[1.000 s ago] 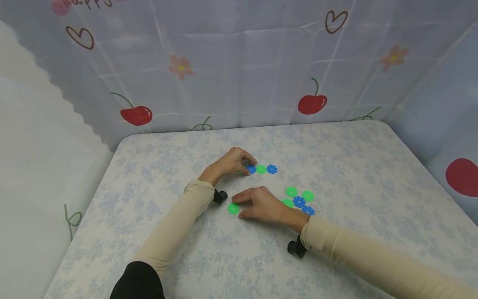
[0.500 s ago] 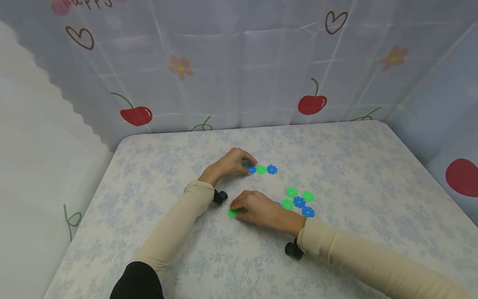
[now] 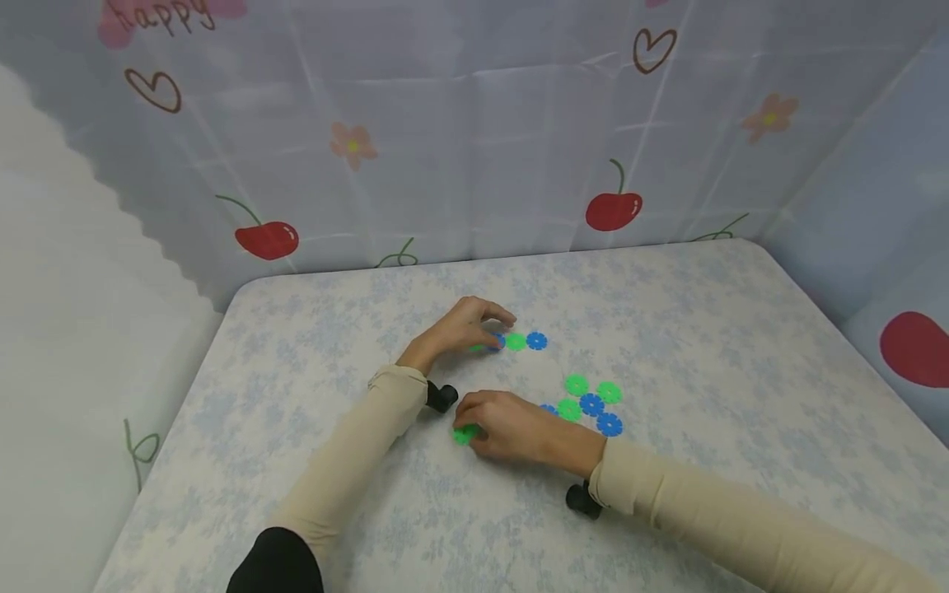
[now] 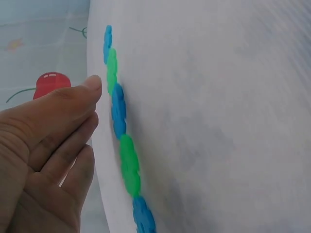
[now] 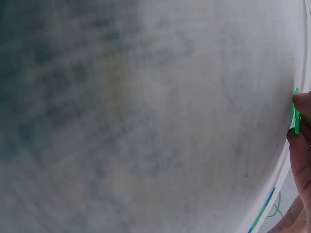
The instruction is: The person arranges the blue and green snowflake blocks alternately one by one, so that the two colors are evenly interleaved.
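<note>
Your right hand (image 3: pixel 511 430) pinches a green disc (image 3: pixel 463 436) between thumb and fingers, nearer you than the row of discs (image 3: pixel 516 341).
It looks light, thin and stiff, maybe a bit slippery. It should not break easily. The bumpy rim seems the best place to hold. I can't tell if it touches the table (image 3: pixel 415 527). Your left hand (image 3: pixel 458 326) is loose beside the row, gripping nothing.
</note>
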{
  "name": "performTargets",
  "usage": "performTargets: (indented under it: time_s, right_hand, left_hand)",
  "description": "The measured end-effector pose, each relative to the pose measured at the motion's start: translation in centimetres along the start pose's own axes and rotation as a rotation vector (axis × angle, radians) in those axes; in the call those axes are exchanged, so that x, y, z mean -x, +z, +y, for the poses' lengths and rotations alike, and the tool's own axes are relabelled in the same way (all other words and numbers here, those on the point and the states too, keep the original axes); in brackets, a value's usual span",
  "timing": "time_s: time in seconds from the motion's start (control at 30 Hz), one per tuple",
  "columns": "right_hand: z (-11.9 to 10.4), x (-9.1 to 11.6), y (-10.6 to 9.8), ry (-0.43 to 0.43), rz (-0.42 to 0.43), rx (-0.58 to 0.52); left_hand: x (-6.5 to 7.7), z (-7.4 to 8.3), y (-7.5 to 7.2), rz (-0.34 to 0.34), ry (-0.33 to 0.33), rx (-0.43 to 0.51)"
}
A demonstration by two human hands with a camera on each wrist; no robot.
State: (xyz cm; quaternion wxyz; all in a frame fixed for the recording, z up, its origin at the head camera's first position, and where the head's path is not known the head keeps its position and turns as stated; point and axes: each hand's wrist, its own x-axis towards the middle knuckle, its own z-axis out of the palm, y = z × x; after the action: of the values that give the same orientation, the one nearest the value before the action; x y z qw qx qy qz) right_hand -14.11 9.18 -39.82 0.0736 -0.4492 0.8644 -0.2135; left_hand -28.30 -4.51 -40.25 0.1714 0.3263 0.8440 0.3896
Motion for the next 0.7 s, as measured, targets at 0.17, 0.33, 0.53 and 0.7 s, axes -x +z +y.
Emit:
performTargets:
  time_s: [0.17,0.33,0.53,0.7]
  right_hand:
    - [0.0,0.4,-0.2,-0.007,-0.04,0.011]
    - [0.0,1.4,-0.4,-0.036,-0.037,0.036]
    - [0.5,3.0,-1.0,-0.008,0.02,-0.018]
    - [1.6,4.0,-1.7,0.026,0.092,-0.079]
  left_hand:
    - [-1.0,0.4,0.9,-0.007,0.044,0.068]
    - [-1.8,0.8,2.0,-0.018,0.011,0.087]
    - [-2.4,1.4,2.7,-0.001,0.013,0.04]
    - [-2.9,1.8,3.1,-0.008,0.007,0.019]
